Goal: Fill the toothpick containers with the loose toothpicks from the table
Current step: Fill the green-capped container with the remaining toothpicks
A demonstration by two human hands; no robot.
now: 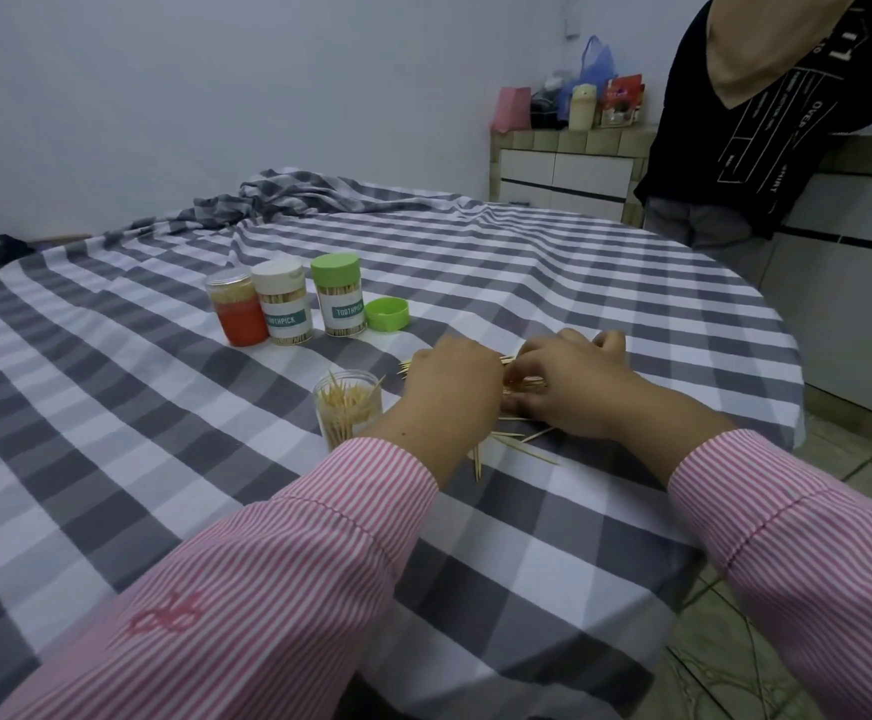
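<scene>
An open clear container (349, 407), partly filled with toothpicks, stands just left of my left wrist. Loose toothpicks (522, 440) lie on the checked tablecloth under and around my hands. My left hand (452, 379) and my right hand (569, 387) are side by side over the pile, fingers curled around a bunch of toothpicks between them. Behind stand three closed containers: an orange one (236, 314), a white-lidded one (284, 302) and a green-lidded one (337, 294). A loose green lid (387, 314) lies beside them.
The grey and white checked cloth (111, 387) covers the table and is bunched up at the far side. Another person in a black top (766, 148) stands at the far right by a tiled counter. The table's right edge is close to my right arm.
</scene>
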